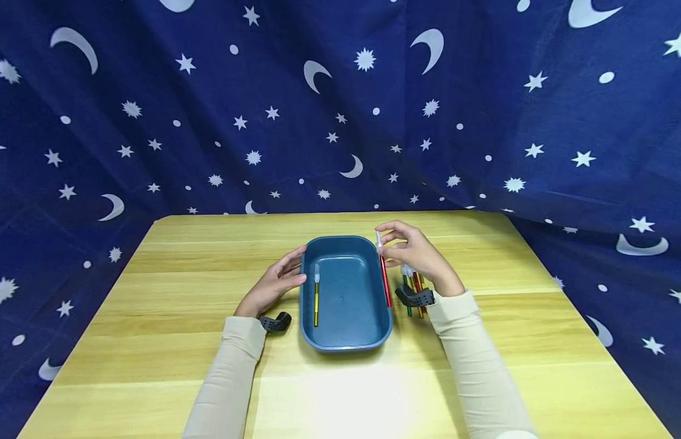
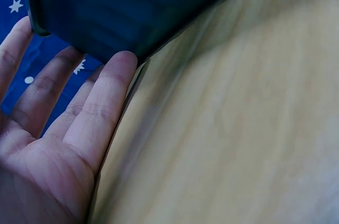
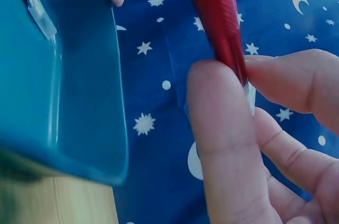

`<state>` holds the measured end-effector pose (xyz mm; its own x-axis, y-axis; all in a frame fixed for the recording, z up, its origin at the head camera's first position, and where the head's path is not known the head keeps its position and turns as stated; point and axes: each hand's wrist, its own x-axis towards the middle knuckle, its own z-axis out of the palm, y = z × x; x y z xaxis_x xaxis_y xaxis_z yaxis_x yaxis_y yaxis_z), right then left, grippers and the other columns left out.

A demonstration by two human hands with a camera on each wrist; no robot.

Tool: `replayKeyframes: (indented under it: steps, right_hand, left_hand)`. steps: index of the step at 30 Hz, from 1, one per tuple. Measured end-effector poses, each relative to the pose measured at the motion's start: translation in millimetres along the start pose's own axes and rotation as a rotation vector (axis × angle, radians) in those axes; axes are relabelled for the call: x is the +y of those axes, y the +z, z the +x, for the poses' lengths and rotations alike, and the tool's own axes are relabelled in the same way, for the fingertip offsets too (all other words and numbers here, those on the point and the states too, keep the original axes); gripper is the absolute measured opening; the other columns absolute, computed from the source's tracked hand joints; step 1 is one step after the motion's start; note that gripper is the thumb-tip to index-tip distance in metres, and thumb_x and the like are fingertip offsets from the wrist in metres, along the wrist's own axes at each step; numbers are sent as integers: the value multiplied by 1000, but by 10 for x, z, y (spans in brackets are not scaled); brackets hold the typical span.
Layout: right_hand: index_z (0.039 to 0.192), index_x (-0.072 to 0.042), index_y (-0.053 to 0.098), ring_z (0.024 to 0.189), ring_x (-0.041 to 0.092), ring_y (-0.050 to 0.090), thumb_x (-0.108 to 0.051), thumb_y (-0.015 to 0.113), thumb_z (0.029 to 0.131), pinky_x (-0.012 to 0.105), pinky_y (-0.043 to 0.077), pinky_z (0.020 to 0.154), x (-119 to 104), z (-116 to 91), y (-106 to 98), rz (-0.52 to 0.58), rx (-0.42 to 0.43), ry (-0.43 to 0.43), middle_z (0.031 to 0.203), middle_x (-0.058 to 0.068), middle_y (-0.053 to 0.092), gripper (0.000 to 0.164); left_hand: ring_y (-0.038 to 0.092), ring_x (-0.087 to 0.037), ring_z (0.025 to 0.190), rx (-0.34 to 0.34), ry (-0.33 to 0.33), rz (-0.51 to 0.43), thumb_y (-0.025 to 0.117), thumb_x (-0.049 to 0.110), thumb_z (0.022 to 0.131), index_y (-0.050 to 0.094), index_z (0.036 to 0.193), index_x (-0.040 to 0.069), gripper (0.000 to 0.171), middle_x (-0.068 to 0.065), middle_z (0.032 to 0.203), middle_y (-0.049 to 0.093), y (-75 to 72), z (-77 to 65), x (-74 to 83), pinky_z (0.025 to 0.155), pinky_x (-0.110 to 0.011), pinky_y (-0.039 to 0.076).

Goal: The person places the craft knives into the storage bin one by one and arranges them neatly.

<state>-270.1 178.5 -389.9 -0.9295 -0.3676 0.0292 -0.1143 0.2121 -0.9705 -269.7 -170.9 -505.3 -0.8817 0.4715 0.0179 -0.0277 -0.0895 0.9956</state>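
A blue plastic tray (image 1: 348, 352) stands on the table, with a gold craft knife (image 1: 316, 299) in a clear cap lying along its left side. My right hand (image 1: 414, 249) pinches a slim metallic red craft knife (image 1: 385, 283) between thumb and fingers, near its clear-capped end. The knife's long body slants down over the tray's right rim in the head view. On the other side, my left hand (image 1: 274, 281) rests against the tray's left wall, fingers extended. In the left wrist view its fingertips (image 2: 122, 61) touch the outside of the tray.
Several green, red and gold craft knives (image 1: 416, 283) with clear caps lie together right of the tray, partly hidden under my right wrist. The wooden table (image 1: 208, 268) ends at a dark blue curtain (image 1: 296, 146) with white moons and stars.
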Motion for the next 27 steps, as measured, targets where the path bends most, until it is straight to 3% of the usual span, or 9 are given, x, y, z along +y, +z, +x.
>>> replayKeyframes:
  steps: [10,16,22,27]
  right_hand:
    - [145,13,49,82,14,71,10,66,100,33,66,76,-61,172,217,53,-101,49,109,13,60,48]
    - [145,11,50,84,15,71,9,66,99,41,67,80,-65,264,302,27,-147,59,108,14,63,48]
    - [146,13,47,86,15,71,9,66,99,39,67,81,-63,361,420,42,-186,92,105,11,64,50]
    - [144,14,47,84,16,72,10,66,99,48,66,86,-48,430,519,52,-211,106,103,11,66,49]
  left_hand:
    - [30,-47,157,-4,3,12,69,9,107,28,173,10,78,-24,173,29,-4,13,-5,113,-30,50]
    - [32,-46,157,-4,4,-1,65,4,107,27,173,10,77,-24,173,30,1,8,-4,111,-28,50]
    - [32,-46,157,-5,6,-14,62,-1,107,26,173,9,75,-24,173,29,8,3,9,111,-29,51]
    - [34,-46,156,-2,-5,-16,62,0,107,27,173,10,75,-23,172,31,-1,17,7,111,-31,51]
